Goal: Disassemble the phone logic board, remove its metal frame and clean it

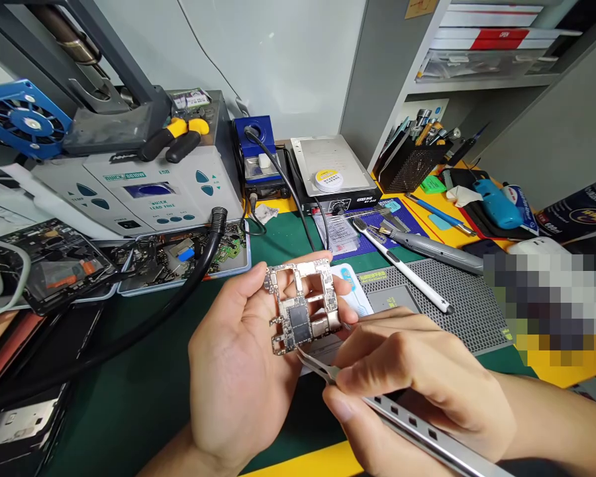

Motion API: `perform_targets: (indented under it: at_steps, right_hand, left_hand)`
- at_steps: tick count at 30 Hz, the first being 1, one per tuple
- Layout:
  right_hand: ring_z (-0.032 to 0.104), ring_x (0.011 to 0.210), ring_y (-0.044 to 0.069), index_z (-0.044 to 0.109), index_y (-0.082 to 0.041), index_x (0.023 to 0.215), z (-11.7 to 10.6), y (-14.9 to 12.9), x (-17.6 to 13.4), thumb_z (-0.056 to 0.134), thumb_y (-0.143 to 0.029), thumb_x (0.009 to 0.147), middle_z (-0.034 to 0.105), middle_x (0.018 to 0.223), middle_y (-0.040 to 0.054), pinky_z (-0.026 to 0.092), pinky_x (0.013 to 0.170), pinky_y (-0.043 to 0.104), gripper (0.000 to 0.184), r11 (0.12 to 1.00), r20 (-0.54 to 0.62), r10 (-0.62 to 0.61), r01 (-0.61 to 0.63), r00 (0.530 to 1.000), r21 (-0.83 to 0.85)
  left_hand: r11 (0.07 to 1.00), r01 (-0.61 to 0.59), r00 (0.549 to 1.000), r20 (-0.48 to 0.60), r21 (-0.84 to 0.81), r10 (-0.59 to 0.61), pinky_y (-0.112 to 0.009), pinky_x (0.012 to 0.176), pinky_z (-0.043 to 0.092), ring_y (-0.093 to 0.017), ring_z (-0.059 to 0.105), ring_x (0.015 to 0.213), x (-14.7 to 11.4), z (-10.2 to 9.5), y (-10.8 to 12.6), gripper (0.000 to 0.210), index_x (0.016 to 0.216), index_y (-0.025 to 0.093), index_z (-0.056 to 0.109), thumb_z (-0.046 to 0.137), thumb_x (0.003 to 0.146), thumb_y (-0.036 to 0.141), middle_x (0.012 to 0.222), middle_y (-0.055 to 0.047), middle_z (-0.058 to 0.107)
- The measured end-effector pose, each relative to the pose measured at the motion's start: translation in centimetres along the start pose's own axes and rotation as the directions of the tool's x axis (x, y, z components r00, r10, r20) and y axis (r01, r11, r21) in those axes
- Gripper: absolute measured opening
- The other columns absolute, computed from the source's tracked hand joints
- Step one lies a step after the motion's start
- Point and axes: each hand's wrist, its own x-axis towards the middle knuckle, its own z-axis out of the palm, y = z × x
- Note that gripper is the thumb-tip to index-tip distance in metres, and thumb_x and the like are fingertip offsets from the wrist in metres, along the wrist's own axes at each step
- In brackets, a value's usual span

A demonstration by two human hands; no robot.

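A small phone circuit board [298,315] with cut-outs and a dark chip rests across the fingers of my left hand [243,371], which grips it by the edges with the thumb at its upper left corner. My right hand [412,377] pinches a pair of metal tweezers [402,419] with square holes along the handle. The tweezer tips meet the lower edge of the board near the dark chip; whether they hold anything there is too small to tell. Behind the board lies a white and blue card or packet [353,289], partly hidden.
A grey hot-air station [144,179] with a black hose [179,305] stands left, yellow-black pliers [179,136] on top. Trays of boards [238,255] lie before it. Rightward are a heating plate [328,159], a white brush [407,268], a grey pen-shaped tool [432,249] and a mesh tool holder [412,162].
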Motion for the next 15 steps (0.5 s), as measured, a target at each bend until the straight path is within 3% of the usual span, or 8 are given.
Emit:
perform_targets:
  at_steps: [6,10,15]
  right_hand:
    - [0.065,0.060,0.012,0.063,-0.017,0.088,-0.47,0.41,0.28,0.068,-0.003,0.081,0.067,0.070,-0.0003,0.057,0.065,0.025,0.017,0.999,0.058,-0.034,0.034,0.998,0.011]
    - [0.067,0.061,0.013,0.064,-0.018,0.086,-0.42,0.33,0.16,0.069,-0.003,0.082,0.069,0.070,0.0000,0.060,0.075,0.028,0.016,1.000,0.035,-0.012,0.013,0.999,-0.013]
    - [0.066,0.059,0.014,0.064,-0.017,0.087,-0.31,0.42,0.10,0.069,-0.004,0.082,0.069,0.070,0.0012,0.057,0.062,0.026,0.015,0.999,0.025,-0.043,0.042,0.999,0.012]
  left_hand:
    - [1.000,0.002,1.000,-0.021,0.024,-0.002,-0.052,0.072,0.064,-0.040,0.075,0.092,-0.05,-0.04,-0.06,0.051,0.121,0.011,0.072,0.050,0.089,0.045,0.093,-0.017,0.076]
    - [0.999,0.027,0.998,-0.052,0.029,-0.026,-0.053,0.072,0.064,-0.041,0.074,0.093,0.15,-0.04,-0.03,0.053,0.121,0.011,0.072,0.047,0.090,0.046,0.094,-0.018,0.076]
    - [1.000,0.013,0.998,-0.055,0.027,-0.011,-0.051,0.070,0.064,-0.039,0.075,0.089,0.12,0.11,-0.05,0.052,0.123,0.012,0.072,0.048,0.090,0.045,0.092,-0.017,0.076]
